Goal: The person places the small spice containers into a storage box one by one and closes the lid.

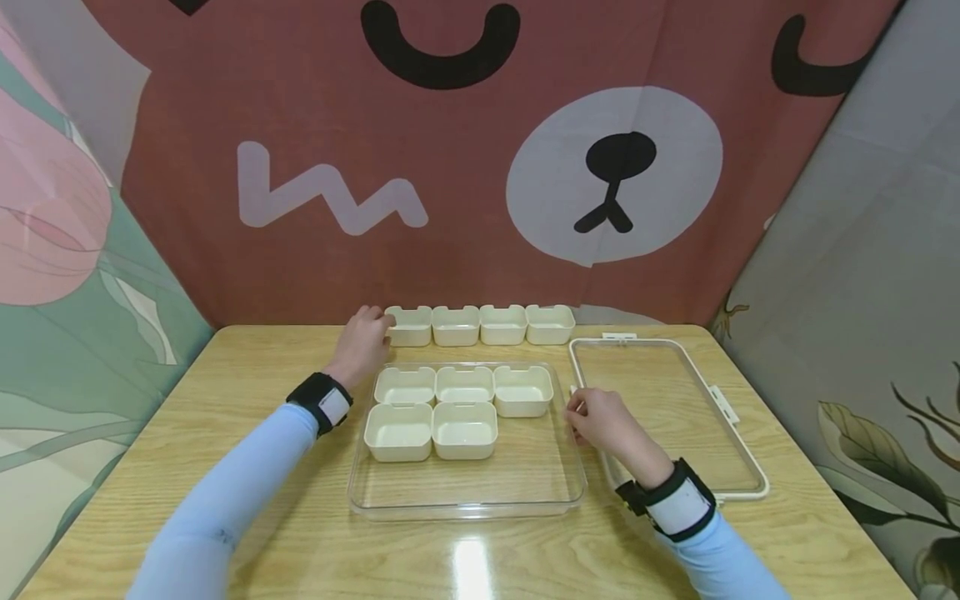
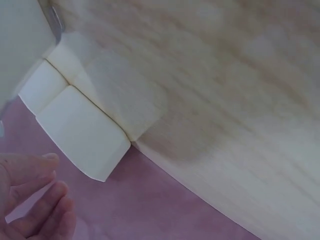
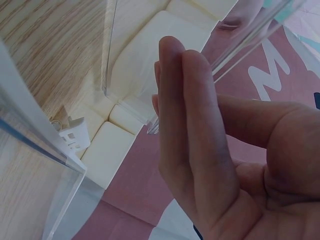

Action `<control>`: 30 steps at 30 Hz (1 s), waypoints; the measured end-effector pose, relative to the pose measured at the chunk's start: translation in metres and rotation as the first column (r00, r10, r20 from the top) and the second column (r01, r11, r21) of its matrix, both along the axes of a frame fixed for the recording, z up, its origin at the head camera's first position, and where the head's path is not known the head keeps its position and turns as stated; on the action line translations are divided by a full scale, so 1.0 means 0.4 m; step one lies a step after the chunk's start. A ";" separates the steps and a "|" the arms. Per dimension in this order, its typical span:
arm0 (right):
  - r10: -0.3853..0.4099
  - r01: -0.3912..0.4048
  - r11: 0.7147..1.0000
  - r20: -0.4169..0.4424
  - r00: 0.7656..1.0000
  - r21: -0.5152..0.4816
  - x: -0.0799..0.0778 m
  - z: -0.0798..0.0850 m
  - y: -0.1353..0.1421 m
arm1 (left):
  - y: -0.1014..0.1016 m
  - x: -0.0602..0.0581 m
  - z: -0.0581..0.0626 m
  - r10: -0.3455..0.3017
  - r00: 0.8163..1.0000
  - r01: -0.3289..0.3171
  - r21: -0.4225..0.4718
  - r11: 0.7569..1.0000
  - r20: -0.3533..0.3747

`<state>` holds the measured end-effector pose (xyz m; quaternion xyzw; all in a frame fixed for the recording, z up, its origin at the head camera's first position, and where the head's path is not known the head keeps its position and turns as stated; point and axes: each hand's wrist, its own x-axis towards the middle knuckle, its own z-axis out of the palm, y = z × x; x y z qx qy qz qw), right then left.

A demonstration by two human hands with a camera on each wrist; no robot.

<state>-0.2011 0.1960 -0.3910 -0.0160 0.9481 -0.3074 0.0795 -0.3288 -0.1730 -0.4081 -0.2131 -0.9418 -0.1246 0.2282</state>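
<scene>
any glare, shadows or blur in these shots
Head view: bright glare on the table, in front of the clear tray; left wrist view: soft and hazy, with a shadow beside the end cream container; right wrist view: the right hand looks shaded, the table's grain fairly clear.

Smooth plastic cups (image 1: 464, 444), clear plastic tray (image 1: 536, 471) — glossy, wood-grain tabletop (image 1: 300, 525) — shiny, cloth backdrop (image 1: 450, 275)

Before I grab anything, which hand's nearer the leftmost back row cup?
Left. The left hand is beside the leftmost back-row cup; the right hand is farther, by the right edge of the clear tray.
</scene>
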 end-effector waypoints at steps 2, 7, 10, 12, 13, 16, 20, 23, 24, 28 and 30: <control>-0.004 0.004 1.000 0.003 1.000 -0.003 0.000 0.000 0.000 | 0.002 -0.007 0.001 -0.006 1.000 0.006 0.006 1.000 0.017; -0.001 0.001 1.000 -0.004 1.000 -0.024 -0.001 0.000 0.001 | 0.004 -0.023 -0.002 -0.038 0.998 0.038 0.013 0.999 0.041; 0.007 -0.008 0.999 -0.009 1.000 -0.038 -0.001 0.000 0.001 | 0.006 -0.031 -0.006 -0.055 0.997 0.055 0.004 0.998 0.047; 0.010 -0.011 0.999 -0.011 1.000 -0.038 -0.001 -0.001 0.001 | 0.007 -0.035 -0.008 -0.068 0.997 0.068 -0.002 0.998 0.047; 0.012 -0.013 0.999 -0.012 1.000 -0.040 -0.001 -0.001 0.001 | 0.008 -0.036 -0.008 -0.073 0.996 0.074 -0.006 0.997 0.046; 0.015 -0.016 0.999 -0.014 1.000 -0.042 -0.001 -0.003 0.001 | 0.008 -0.039 -0.008 -0.088 0.995 0.089 -0.022 0.996 0.043; 0.016 -0.017 0.999 -0.017 1.000 -0.046 -0.001 -0.006 0.000 | 0.005 -0.046 -0.010 -0.096 0.994 0.098 -0.064 0.993 0.045; 0.010 -0.011 0.999 -0.015 1.000 -0.045 0.000 -0.007 0.000 | 0.002 -0.050 -0.013 -0.098 0.994 0.102 -0.086 0.991 0.052; 0.009 -0.010 0.999 -0.014 1.000 -0.045 0.000 -0.007 0.000 | 0.002 -0.051 -0.014 -0.097 0.994 0.102 -0.090 0.991 0.056; 0.006 -0.006 0.999 -0.014 1.000 -0.039 0.001 -0.007 0.001 | 0.002 -0.055 -0.017 -0.100 0.992 0.106 -0.091 0.990 0.072; 0.004 -0.004 0.999 -0.014 1.000 -0.037 0.000 -0.007 0.002 | 0.003 -0.057 -0.017 -0.102 0.992 0.109 -0.088 0.990 0.078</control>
